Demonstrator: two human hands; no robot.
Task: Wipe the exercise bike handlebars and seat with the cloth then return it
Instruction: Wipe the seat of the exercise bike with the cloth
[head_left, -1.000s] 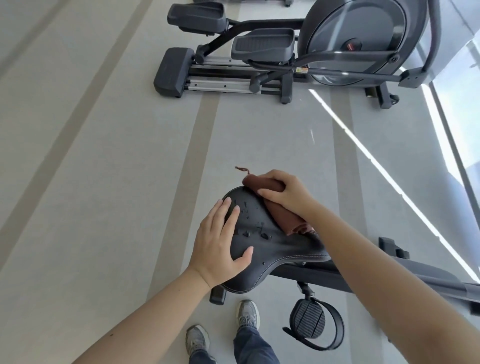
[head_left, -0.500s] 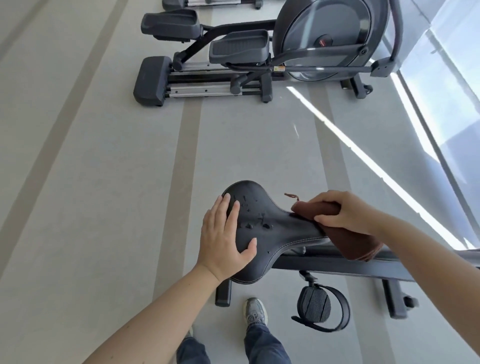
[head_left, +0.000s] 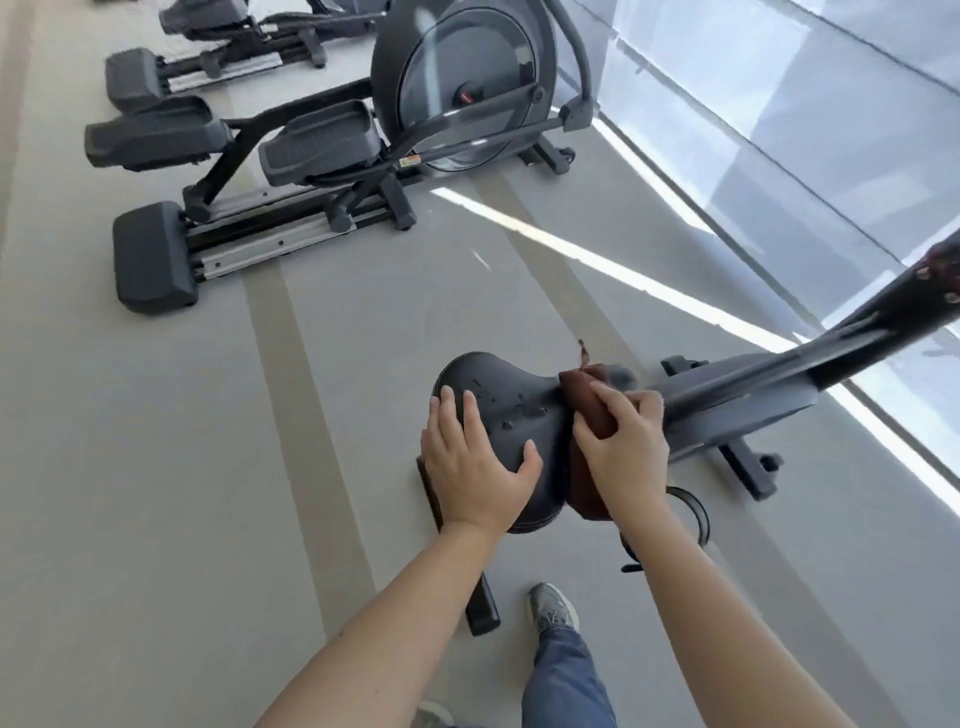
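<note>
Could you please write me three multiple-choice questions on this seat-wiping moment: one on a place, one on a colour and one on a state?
1. Where is the folded brown cloth?
A. on the floor
B. on the black padded bike seat, under the right hand
C. over a pedal

2. What colour is the seat?
A. white
B. black
C. red

3. How does the left hand lie?
A. flat on the seat, fingers straight
B. curled round the cloth
C. clear of the seat

Answers: 1 B, the right hand holds the cloth against the seat; 2 B, its surface is plainly black; 3 A, its palm rests on the seat.
</note>
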